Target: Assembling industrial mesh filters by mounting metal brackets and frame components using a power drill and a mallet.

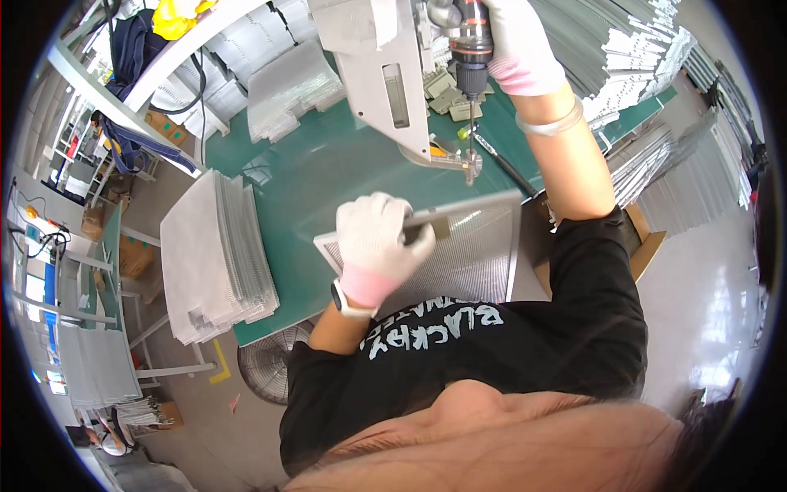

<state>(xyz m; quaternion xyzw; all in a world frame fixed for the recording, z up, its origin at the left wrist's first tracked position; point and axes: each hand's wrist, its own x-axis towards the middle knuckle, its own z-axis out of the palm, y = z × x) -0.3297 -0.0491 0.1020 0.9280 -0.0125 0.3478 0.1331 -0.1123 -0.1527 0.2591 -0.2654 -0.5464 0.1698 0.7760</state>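
Left hand (379, 246) clamping near edge of mesh panel (467, 246) on green bench (328, 180). Right hand (512, 41) wrapping fully round power screwdriver (470, 49), bit pointing down at panel's far edge, probably touching. Left grip nearer panel.

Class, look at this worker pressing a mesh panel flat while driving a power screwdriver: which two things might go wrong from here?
1. The screwdriver bit comes down near the left hand on the mesh panel; a slip might catch the glove.
2. The panel overhangs the green table edge, so pressure might tip or shift it.
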